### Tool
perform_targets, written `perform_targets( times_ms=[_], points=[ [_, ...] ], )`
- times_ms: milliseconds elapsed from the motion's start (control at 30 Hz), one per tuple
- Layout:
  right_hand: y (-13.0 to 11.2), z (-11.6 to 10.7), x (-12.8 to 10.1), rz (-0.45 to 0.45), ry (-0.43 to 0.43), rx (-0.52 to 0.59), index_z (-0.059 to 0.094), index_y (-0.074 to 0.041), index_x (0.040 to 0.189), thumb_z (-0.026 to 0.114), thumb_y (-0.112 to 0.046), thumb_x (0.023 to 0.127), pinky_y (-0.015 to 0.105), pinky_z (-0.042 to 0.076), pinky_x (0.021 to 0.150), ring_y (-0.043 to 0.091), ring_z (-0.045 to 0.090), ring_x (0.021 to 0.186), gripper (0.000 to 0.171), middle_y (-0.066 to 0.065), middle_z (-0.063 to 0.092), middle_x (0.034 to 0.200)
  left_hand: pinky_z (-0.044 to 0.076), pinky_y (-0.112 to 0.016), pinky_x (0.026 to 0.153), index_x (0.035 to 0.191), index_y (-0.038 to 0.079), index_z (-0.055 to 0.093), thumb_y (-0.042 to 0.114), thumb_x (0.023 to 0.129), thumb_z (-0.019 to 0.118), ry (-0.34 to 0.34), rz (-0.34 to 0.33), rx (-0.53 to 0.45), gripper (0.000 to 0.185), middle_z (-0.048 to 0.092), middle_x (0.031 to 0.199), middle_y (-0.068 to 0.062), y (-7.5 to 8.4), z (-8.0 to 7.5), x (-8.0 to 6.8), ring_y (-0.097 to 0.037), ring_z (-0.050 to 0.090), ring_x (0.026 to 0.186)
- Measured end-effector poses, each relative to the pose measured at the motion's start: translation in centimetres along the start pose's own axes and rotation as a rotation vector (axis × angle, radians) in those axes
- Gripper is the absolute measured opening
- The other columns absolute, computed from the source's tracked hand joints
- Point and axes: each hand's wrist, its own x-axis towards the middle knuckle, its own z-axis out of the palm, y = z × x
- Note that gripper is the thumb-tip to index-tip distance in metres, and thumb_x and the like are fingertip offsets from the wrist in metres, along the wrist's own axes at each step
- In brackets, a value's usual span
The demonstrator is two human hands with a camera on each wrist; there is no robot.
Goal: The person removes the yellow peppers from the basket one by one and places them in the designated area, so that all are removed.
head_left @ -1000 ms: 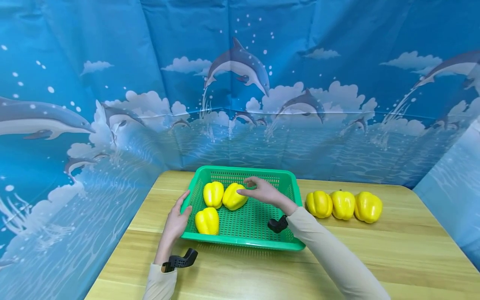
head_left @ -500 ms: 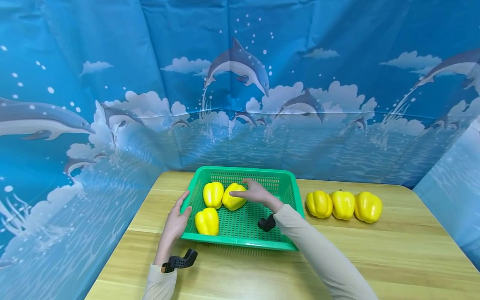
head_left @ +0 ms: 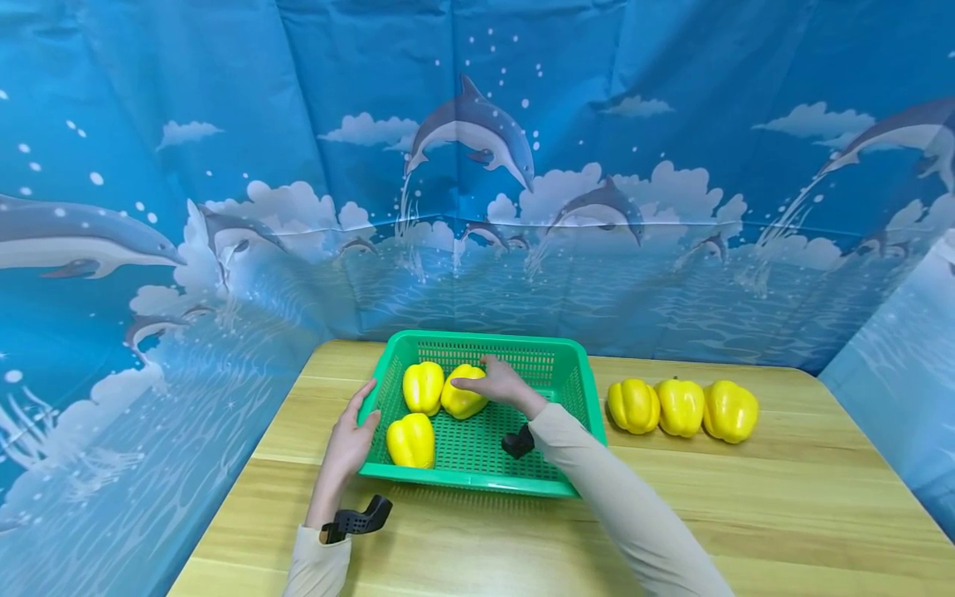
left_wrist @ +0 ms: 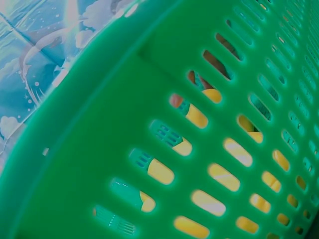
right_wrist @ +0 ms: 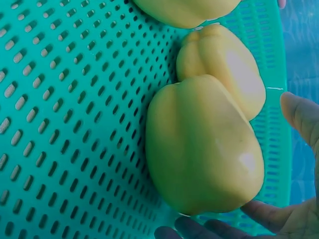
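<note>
A green plastic basket [head_left: 477, 482] with slotted walls holds three yellow bell peppers. Over its left rim lies my left hand [head_left: 347, 439], the fingers extended along the side; the left wrist view shows the slotted wall [left_wrist: 149, 64] but not that hand. Inside the basket, my right hand [head_left: 507, 386] reaches to the back right pepper [head_left: 457, 401]. In the right wrist view its fingers spread around one end of that pepper [right_wrist: 204, 149], thumb apart from it. Beside it sits the back left pepper [head_left: 422, 386], and the front left pepper [head_left: 410, 441] lies nearer me.
Three more yellow bell peppers stand in a row right of the basket: a near one [head_left: 633, 406], a middle one [head_left: 681, 408] and a far right one [head_left: 730, 411]. The wooden table [head_left: 813, 497] backs onto a blue dolphin-print curtain [head_left: 477, 274].
My right hand has moved left and slightly lower, from beside the back right pepper to over its right side. The left hand stays at the basket rim.
</note>
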Motion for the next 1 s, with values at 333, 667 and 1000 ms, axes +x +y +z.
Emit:
perform_targets(
  times_ms=[333, 667, 1000],
  points=[
    [0.2, 0.7, 0.7, 0.049, 0.021, 0.026, 0.027, 0.007, 0.144, 0.063, -0.05, 0.087, 0.048, 0.043, 0.092, 0.039, 0.045, 0.121, 0.088, 0.027, 0.04, 0.139, 0.03, -0.062, 0.098, 0.15, 0.02, 0.028, 0.013, 0.101, 0.044, 0.0, 0.003, -0.006, 0.051, 0.025, 0.152, -0.019, 0.0, 0.0, 0.0, -0.044, 0.031, 0.131],
    [0.2, 1.3, 1.4, 0.16, 0.029, 0.001, 0.005, 0.007, 0.148, 0.058, -0.055, 0.087, 0.048, 0.051, 0.073, 0.04, 0.055, 0.105, 0.102, 0.031, 0.04, 0.137, 0.032, -0.06, 0.097, 0.15, 0.022, 0.029, 0.015, 0.101, 0.044, 0.003, 0.005, -0.014, 0.051, 0.026, 0.152, -0.017, -0.1, 0.1, 0.1, -0.042, 0.033, 0.13],
    [0.5, 1.3, 1.8, 0.233, -0.009, -0.038, -0.005, 0.007, 0.148, 0.061, -0.059, 0.083, 0.047, 0.051, 0.073, 0.04, 0.055, 0.105, 0.113, 0.032, 0.034, 0.141, 0.032, -0.061, 0.097, 0.15, 0.022, 0.03, 0.015, 0.101, 0.044, 0.013, 0.001, -0.021, 0.051, 0.027, 0.151, -0.017, -0.1, 0.1, 0.0, -0.043, 0.033, 0.13]
  ],
)
